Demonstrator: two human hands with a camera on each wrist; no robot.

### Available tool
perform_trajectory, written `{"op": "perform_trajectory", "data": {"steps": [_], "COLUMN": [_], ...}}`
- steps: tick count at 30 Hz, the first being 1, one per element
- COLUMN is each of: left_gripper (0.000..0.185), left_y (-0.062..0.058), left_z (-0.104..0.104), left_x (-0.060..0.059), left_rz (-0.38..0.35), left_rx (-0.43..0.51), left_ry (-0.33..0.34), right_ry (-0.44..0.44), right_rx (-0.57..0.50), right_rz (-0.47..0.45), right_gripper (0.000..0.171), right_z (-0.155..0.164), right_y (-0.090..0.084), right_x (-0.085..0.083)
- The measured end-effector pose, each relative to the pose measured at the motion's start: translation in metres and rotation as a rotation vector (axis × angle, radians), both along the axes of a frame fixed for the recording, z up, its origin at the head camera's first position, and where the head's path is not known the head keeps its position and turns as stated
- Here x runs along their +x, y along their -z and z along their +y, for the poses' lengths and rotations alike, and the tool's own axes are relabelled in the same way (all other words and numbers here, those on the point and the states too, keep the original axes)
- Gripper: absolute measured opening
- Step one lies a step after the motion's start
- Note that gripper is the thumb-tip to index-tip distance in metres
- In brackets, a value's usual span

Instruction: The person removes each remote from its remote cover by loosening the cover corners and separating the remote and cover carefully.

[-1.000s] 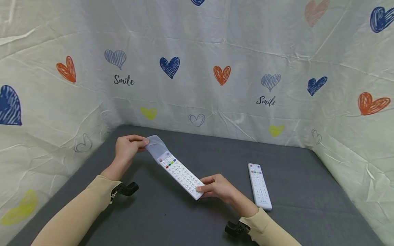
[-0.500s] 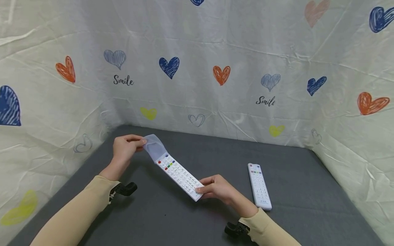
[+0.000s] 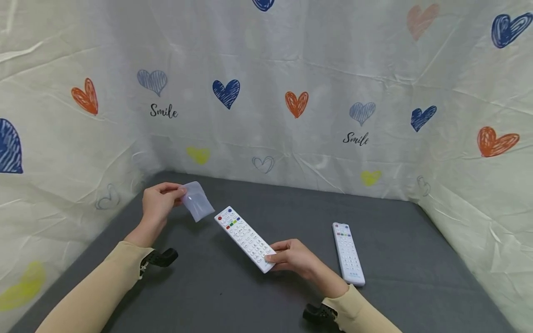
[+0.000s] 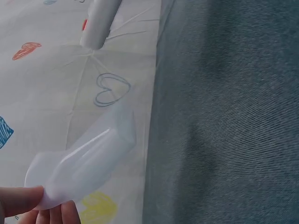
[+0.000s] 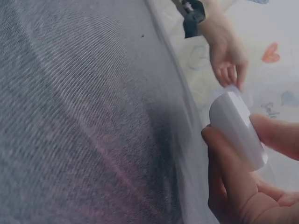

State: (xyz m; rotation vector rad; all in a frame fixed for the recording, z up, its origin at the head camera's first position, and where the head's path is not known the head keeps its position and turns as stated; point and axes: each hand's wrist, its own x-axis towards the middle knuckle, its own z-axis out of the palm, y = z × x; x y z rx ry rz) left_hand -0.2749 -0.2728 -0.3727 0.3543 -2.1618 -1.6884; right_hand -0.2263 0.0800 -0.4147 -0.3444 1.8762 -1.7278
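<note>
My left hand (image 3: 157, 203) pinches one end of a translucent sleeve (image 3: 197, 201), a thin cover with an open far end. In the left wrist view the sleeve (image 4: 88, 163) hangs limp and see-through from thumb and fingertips. Bare of any cover, a white remote control (image 3: 245, 240) slants over the table, its buttons facing up. The thumb and fingers of my right hand (image 3: 295, 259) grip its lower end. A small gap separates the remote's upper end from the sleeve. The right wrist view shows the rounded end of the remote (image 5: 236, 128) between thumb and fingers.
A second white remote control (image 3: 349, 254) lies on the dark grey table (image 3: 395, 259), right of my right hand. Behind and at both sides hangs a pale curtain (image 3: 266, 129) printed with hearts and "Smile".
The sleeve, earlier still over the remote's upper end, has come off it. My left hand has drawn it a little to the left, while the right hand keeps hold of the remote.
</note>
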Motion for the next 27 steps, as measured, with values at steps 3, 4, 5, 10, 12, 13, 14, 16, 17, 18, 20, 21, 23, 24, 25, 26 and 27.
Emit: {"op": "perform_trajectory", "data": {"steps": [3,4,5,10,12,13,14,16,17,18,20,21,23,24,25,26,27], "left_gripper": [0.031,0.031,0.032,0.034,0.036,0.037,0.039,0.041,0.043,0.044,0.047,0.048,0.049,0.050,0.050,0.050,0.050], "left_y": [0.002,0.003,0.003,0.006,0.007,0.007,0.008,0.009,0.010,0.011,0.012,0.012,0.013,0.013,0.013,0.013,0.013], "left_z": [0.000,0.000,0.000,-0.001,-0.002,-0.002,-0.003,-0.004,-0.004,-0.004,-0.005,-0.005,-0.004,-0.004,-0.004,-0.004,-0.004], "left_x": [0.001,0.001,0.001,0.000,0.000,0.000,0.000,0.001,0.001,0.001,0.002,0.002,0.002,0.003,0.003,0.003,0.003], "left_rz": [-0.007,-0.009,-0.008,-0.009,-0.013,-0.014,-0.016,-0.016,-0.016,-0.014,-0.015,-0.018,-0.026,-0.029,-0.033,-0.035,-0.034], "left_rx": [-0.017,-0.019,-0.019,-0.011,-0.006,-0.005,-0.001,0.002,0.000,-0.002,-0.011,-0.018,-0.027,-0.030,-0.035,-0.035,-0.035], "left_ry": [0.007,0.011,0.015,0.047,0.072,0.086,0.099,0.126,0.140,0.155,0.184,0.196,0.216,0.225,0.234,0.243,0.253], "right_ry": [0.014,0.021,0.027,0.024,0.014,0.008,0.006,-0.002,-0.008,-0.007,-0.007,-0.005,-0.004,-0.002,-0.004,-0.003,-0.004], "right_rx": [-0.003,-0.004,-0.005,-0.015,-0.023,-0.027,-0.033,-0.046,-0.052,-0.057,-0.063,-0.065,-0.068,-0.071,-0.074,-0.078,-0.082], "right_rz": [-0.006,-0.009,-0.012,-0.035,-0.048,-0.055,-0.066,-0.082,-0.087,-0.094,-0.101,-0.104,-0.109,-0.113,-0.115,-0.120,-0.121], "right_gripper": [0.040,0.039,0.039,0.039,0.040,0.040,0.040,0.040,0.040,0.040,0.040,0.040,0.039,0.039,0.039,0.040,0.040], "right_z": [-0.002,-0.003,-0.003,-0.003,-0.003,-0.003,-0.003,-0.003,-0.003,-0.003,-0.003,-0.003,-0.004,-0.003,-0.003,-0.003,-0.003], "right_y": [-0.001,-0.002,-0.002,-0.002,-0.002,-0.001,-0.001,-0.001,-0.001,-0.001,-0.001,-0.001,-0.001,-0.001,0.000,0.000,0.001], "right_x": [0.001,0.001,0.001,0.000,0.000,-0.001,-0.001,-0.002,-0.002,-0.002,-0.002,-0.002,-0.002,-0.002,-0.002,-0.002,-0.002]}}
